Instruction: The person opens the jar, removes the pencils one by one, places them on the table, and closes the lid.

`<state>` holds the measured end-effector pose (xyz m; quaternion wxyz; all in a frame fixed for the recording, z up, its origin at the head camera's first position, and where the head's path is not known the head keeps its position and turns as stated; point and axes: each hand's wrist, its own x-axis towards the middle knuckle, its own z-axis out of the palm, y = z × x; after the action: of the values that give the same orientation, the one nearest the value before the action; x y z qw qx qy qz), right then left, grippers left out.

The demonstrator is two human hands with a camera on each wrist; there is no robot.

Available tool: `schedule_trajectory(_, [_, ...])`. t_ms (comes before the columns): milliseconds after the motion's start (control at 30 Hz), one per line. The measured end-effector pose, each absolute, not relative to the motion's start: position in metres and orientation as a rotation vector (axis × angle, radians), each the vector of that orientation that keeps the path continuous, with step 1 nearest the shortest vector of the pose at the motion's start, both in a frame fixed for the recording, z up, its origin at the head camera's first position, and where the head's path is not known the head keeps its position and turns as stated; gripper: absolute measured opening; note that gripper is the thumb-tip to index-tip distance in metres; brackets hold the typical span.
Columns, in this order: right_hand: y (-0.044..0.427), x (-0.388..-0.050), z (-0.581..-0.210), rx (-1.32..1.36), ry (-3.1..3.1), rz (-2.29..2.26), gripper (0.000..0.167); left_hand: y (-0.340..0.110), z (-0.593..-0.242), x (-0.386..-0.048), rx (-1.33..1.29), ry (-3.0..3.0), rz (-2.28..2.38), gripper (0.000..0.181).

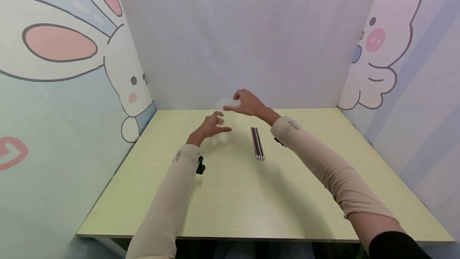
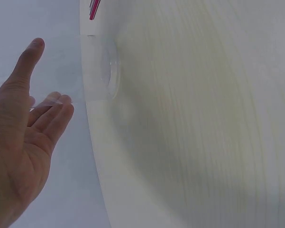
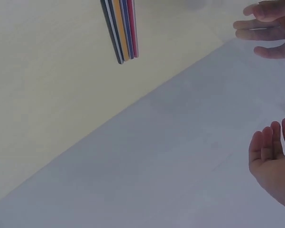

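Observation:
A clear plastic cylinder-shaped container (image 1: 223,103) is near the back edge of the table, between my two hands. My left hand (image 1: 208,126) curves round its lower side, thumb in front and fingers behind. Through the clear wall (image 2: 97,71) in the left wrist view, some left fingertips show. Higher up, my right hand (image 1: 249,103) holds the container at its rim, thumb toward me and fingers on the far side. The right wrist view catches the curved right fingers (image 3: 268,142). Whether the base touches the table cannot be told. Several slim pencils (image 1: 257,143) lie side by side, right of the container.
The pale wood-grain table (image 1: 143,203) meets a plain grey back wall (image 1: 248,43). Side walls with cartoon animals (image 1: 125,87) flank it. Shadows of both arms fall across the tabletop. Dark wrist cameras (image 1: 200,166) sit on the beige sleeves.

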<state>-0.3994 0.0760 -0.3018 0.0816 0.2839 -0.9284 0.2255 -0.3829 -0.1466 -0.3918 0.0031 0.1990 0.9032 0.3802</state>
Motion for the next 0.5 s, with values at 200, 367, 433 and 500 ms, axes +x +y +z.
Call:
schedule_trajectory(200, [0.0707, -0.4029, -0.3014, 1.029, -2.772, 0.721, 0.078, -0.1473, -0.3924, -0.3822, 0.631, 2.829, 1.207, 0.078])
schedule_trajectory(367, [0.0689, -0.402, -0.3005, 1.067, -2.769, 0.706, 0.073, -0.1446, -0.3939, -0.3838, 0.633, 2.825, 1.229, 0.075])
schedule_trajectory(433, [0.07, -0.4005, -0.3004, 1.029, -2.778, 0.712, 0.075, -0.1429, -0.3941, -0.3845, 0.634, 2.823, 1.234, 0.075])
schedule_trajectory(500, [0.0714, -0.3999, -0.3008, 0.982, -2.792, 0.714, 0.076, -0.1418, -0.3937, -0.3847, 0.632, 2.822, 1.236, 0.076])
